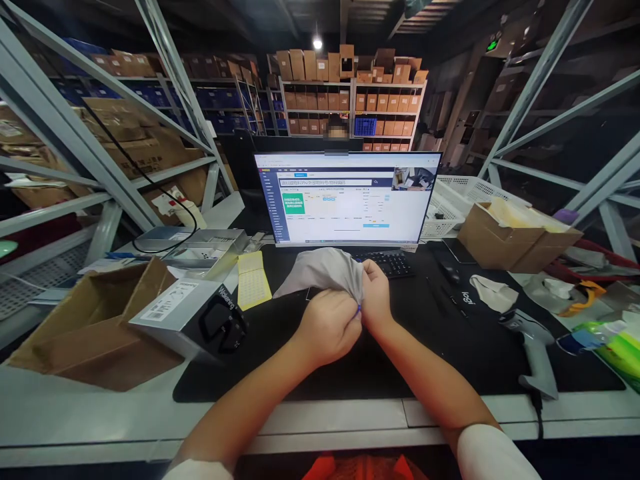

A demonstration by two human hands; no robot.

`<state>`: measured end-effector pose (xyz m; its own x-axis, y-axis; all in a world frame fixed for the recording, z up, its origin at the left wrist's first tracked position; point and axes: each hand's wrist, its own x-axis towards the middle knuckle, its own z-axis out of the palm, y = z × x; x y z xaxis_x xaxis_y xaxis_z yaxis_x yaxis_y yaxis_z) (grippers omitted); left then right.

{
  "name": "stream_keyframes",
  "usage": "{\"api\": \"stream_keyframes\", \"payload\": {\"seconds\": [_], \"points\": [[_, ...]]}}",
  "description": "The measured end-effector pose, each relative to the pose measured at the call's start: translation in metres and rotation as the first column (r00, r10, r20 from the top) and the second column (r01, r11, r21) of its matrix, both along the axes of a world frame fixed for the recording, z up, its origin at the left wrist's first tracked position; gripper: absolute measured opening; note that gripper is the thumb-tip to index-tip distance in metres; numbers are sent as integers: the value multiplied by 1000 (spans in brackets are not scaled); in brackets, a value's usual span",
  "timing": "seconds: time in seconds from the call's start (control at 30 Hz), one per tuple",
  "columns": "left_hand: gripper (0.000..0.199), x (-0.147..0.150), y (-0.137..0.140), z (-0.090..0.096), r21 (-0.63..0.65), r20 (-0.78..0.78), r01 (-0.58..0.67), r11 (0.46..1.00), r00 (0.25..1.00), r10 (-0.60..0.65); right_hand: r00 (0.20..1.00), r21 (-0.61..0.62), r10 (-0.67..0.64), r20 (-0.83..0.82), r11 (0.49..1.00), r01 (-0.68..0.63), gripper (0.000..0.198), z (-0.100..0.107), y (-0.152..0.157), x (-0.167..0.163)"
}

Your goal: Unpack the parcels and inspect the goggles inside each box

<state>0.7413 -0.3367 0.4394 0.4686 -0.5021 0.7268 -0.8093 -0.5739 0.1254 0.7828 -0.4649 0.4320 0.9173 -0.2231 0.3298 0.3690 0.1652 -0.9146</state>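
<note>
A soft grey bag (323,267) hangs above the black desk mat, its closed end spreading to the left. Its gathered end is bunched between my two hands. My left hand (330,327) is closed around the gathers, the fingers curled inward. On the other side, my right hand (376,297) pinches the same bunched edge. A small blue-purple bit (359,308) shows between the hands; I cannot make out what it is. What the bag contains is hidden. Behind my right hand lies a black keyboard (393,264), partly covered.
A lit monitor (335,207) stands ahead. To the left are an open cardboard box (95,347), a silver printed box (187,317) and a yellow label sheet (253,280). A barcode scanner (533,350), a crumpled pale cloth (494,293) and a cardboard carton (500,237) sit to the right.
</note>
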Motion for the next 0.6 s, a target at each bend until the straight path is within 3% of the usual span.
{"api": "stream_keyframes", "payload": {"seconds": [0.07, 0.13, 0.2, 0.27, 0.33, 0.4, 0.47, 0.53, 0.6], "points": [[29, 1, -2, -4, -15, -36, 3, 1000, 999, -4, 1000, 9, -26, 6, 1000, 26, 28, 2, 1, -4], [22, 4, -1, -8, -163, -133, -45, 986, 991, 23, 998, 10, -55, 22, 998, 55, 28, 3, 3, -10], [12, 9, 1, -10, -401, -310, -121, 908, 951, -10, 998, 7, -52, 40, 999, 51, 30, 5, 6, -16], [50, 14, 3, -10, -558, -475, -186, 809, 870, -128, 999, 6, 4, 47, 1000, -4, 33, 6, 7, -21], [71, 19, 6, -6, -608, -551, -177, 774, 796, -251, 993, -20, 93, 73, 996, -92, 34, 7, 4, -24], [62, 25, 11, -2, -643, -562, -151, 751, 759, -328, 970, -124, 202, 136, 975, -186, 31, 8, -2, -24], [49, 32, 16, 1, -712, -563, -173, 681, 721, -404, 944, -239, 274, 185, 944, -227, 26, 9, -12, -21], [41, 39, 22, 2, -764, -578, -236, 601, 663, -476, 951, -294, 206, 231, 946, -134, 18, 11, -23, -16], [38, 43, 26, 3, -788, -587, -286, 545, 614, -527, 952, -328, 60, 299, 944, 44, 11, 12, -34, -11]]}}
